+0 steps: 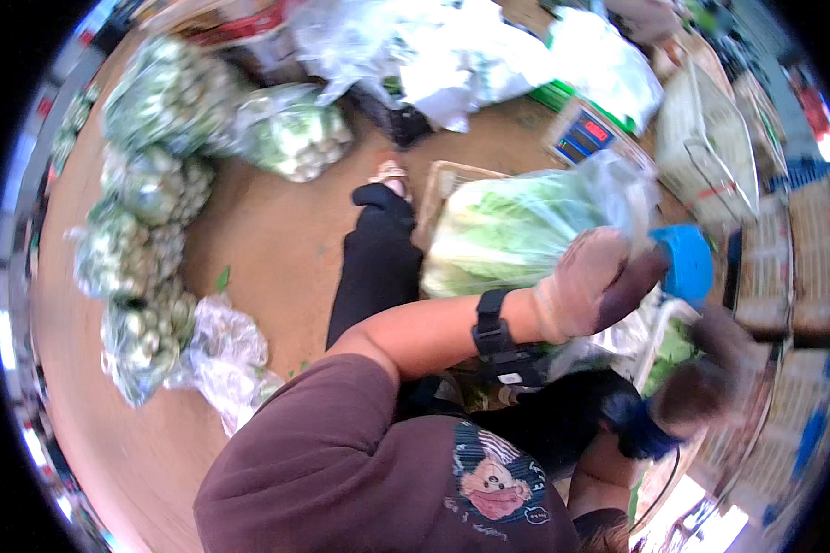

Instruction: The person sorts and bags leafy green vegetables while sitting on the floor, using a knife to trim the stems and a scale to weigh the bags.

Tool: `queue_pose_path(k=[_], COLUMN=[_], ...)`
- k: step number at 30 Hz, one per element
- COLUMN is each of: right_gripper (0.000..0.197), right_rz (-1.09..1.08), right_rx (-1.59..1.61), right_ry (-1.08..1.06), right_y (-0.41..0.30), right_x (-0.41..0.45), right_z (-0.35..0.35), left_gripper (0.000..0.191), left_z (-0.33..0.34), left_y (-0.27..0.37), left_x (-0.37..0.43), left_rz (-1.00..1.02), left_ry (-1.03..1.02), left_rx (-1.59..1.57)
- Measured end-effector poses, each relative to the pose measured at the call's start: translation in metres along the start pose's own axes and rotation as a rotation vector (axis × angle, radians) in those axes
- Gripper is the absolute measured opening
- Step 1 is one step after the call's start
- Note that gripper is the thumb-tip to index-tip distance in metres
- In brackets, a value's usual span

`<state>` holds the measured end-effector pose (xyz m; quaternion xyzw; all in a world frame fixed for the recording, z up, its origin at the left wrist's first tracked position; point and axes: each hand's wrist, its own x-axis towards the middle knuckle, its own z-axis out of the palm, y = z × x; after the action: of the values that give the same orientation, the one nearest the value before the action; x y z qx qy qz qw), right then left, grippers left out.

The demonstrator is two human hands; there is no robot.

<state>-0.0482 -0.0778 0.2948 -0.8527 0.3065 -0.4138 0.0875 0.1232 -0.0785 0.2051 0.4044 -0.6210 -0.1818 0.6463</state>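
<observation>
A clear plastic bag of napa cabbage (505, 228) lies on a pale plastic crate (443, 176) in front of me. My left hand (584, 283), in a light glove with dark fingers, is at the right end of this bag, beside its gathered plastic. Blur hides whether the fingers grip it. Just beyond the fingertips is a blue plastic object (685, 263). My right hand (698, 387), also gloved, is raised at the right and strongly blurred, near a white-rimmed crate (653, 345) with green leaves. What it holds, if anything, cannot be made out.
Clear bags of leafy greens with pale stems (135, 249) line the left, beside crumpled plastic (228, 366). Another such bag (297, 131) lies ahead. White plastic bags (449, 62) lie at the top. A digital scale (584, 135) and a white crate (705, 145) stand upper right. Stacked crates (764, 263) edge the right.
</observation>
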Motion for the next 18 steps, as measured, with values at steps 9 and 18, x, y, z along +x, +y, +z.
queue_pose_path(k=[9, 18], right_gripper=[0.045, 0.051], right_rz=[0.630, 0.750], right_rx=[0.504, 1.314], right_ry=[0.212, -0.542], right_y=[0.080, -0.018], right_x=[-0.045, -0.003], right_z=[0.003, 0.174], left_gripper=[0.015, 0.032], left_z=[-0.131, -0.224], left_y=[0.118, 0.130], left_x=[0.040, 0.046], left_rz=[-0.323, -0.234], left_ry=[0.620, 0.765], left_rx=[-0.389, -0.364])
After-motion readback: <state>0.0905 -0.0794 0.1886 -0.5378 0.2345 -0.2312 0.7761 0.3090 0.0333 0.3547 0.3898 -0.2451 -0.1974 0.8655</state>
